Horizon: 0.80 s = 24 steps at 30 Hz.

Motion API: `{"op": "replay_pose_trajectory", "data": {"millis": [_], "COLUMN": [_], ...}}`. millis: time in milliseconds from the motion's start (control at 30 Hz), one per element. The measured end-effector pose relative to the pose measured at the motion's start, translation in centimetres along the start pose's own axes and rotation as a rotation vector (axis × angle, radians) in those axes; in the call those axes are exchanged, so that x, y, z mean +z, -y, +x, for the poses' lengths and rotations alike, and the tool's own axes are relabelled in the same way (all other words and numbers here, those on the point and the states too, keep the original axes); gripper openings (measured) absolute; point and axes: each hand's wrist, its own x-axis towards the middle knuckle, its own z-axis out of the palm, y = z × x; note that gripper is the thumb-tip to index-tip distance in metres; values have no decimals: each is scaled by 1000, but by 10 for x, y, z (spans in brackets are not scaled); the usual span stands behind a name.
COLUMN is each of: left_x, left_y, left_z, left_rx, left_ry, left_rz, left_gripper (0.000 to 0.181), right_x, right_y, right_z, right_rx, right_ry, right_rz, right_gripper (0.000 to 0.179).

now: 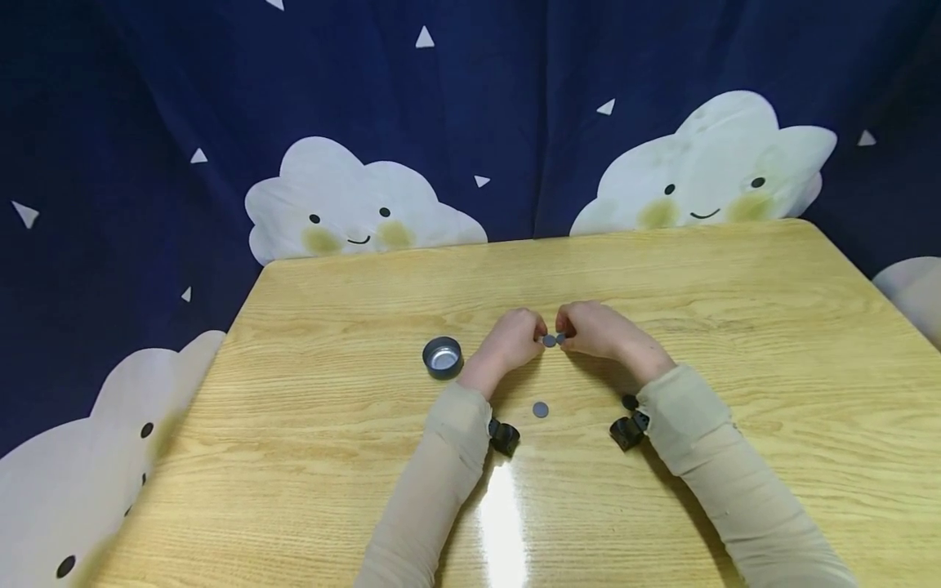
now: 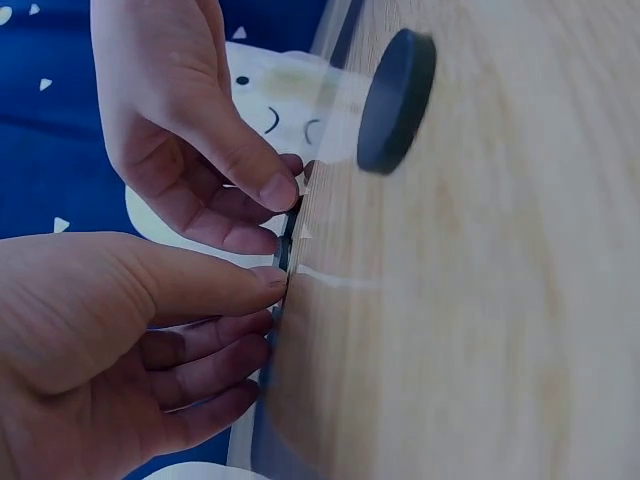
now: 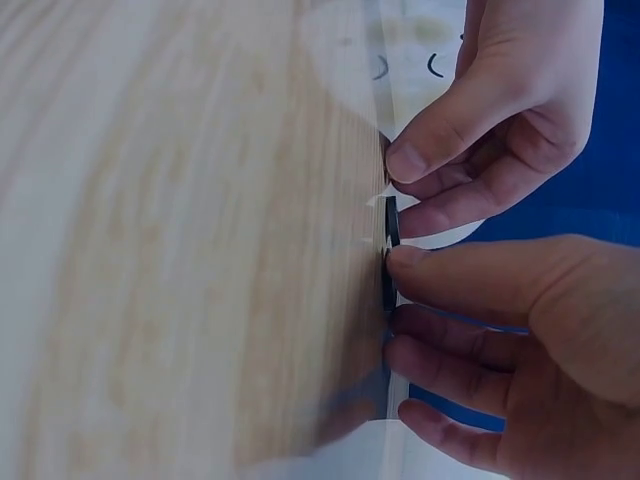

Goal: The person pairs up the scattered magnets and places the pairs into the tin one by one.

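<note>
Both hands meet over the table, fingertips close together, in the head view. My left hand (image 1: 515,336) pinches a small flat grey disc (image 1: 549,340) between thumb and fingers. Just right of it, my right hand (image 1: 599,328) pinches a second small grey disc (image 1: 561,338). The wrist views show the discs edge-on as thin dark pieces, partly covered by fingertips. In the right wrist view, my right thumb lies against a dark disc (image 3: 388,285). Another grey disc (image 1: 540,409) lies flat on the table between my forearms.
A round dark container (image 1: 443,358) with a silvery inside stands left of my left hand. Black wrist mounts (image 1: 503,437) sit under both cuffs. The wood-grain table (image 1: 309,425) ends at a dark blue curtain (image 1: 529,106) with white clouds.
</note>
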Motion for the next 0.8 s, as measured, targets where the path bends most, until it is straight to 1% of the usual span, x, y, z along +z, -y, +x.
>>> {"op": "replay_pose_trajectory", "data": {"millis": [200,333,400,600,800], "left_x": [-2,-3,-4,-7,-13], "left_y": [5,10,12,20,28], "left_z": [-5,-9,-11,-17,-26], "left_rx": [30,32,27,15,-5], "left_ry": [4,2,2,-1,-32], "left_rz": [17,32,20,-68,-102], "left_gripper": [22,24,25,24,26], "right_x": [3,5,6,6,5], "right_y": [3,7,7,9,11], "right_z": [1,2,3,5,6], "right_rx": [-65,-91,-105,-136,-144], "right_ry": [-31,-26,-29,-43,-34], "right_rz": [-52,-76,-78,-104,-128], "right_gripper": [19,18,16,12,9]}}
